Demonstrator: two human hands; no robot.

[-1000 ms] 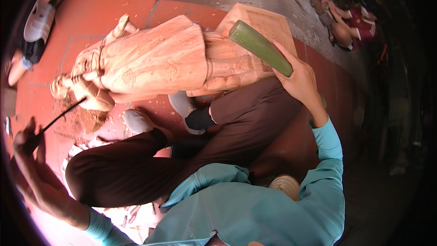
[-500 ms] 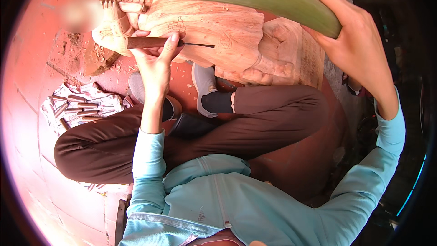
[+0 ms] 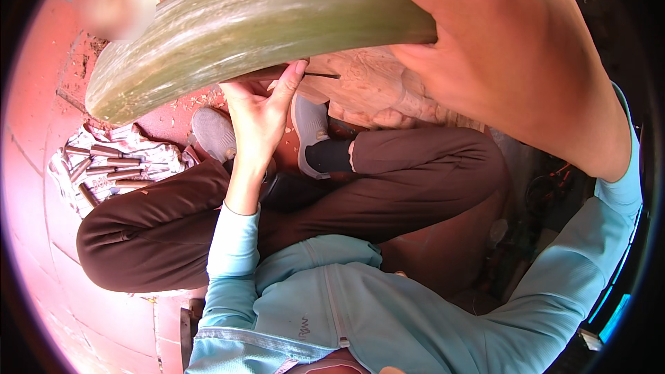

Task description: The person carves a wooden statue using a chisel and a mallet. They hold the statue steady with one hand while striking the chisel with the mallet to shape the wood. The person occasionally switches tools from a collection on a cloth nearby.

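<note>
A carved wooden figure (image 3: pixel 377 83) with a draped robe lies across the far side, its head end at the left. My left hand (image 3: pixel 258 111) pinches a chisel (image 3: pixel 324 75) with a brown handle and a thin dark blade pointing right over the robe; the green thing covers most of the handle. My right hand (image 3: pixel 478 48), raised close to the camera, grips the right end of a long, streaked green club-like thing (image 3: pixel 263 24). It slants down leftward above the figure and hides much of it.
Several brown-handled tools (image 3: pixel 114 163) lie on a patterned cloth (image 3: pixel 159 152) at the left, on red floor tiles (image 3: pixel 41 125). Wood chips are scattered near the figure. My crossed legs (image 3: pixel 415 166) are between me and the figure; dark clutter (image 3: pixel 547 194) sits at the right.
The green club-like thing has swung left and nearer the camera with my right hand, covering more of the figure. My left hand has shifted slightly right with the chisel.
</note>
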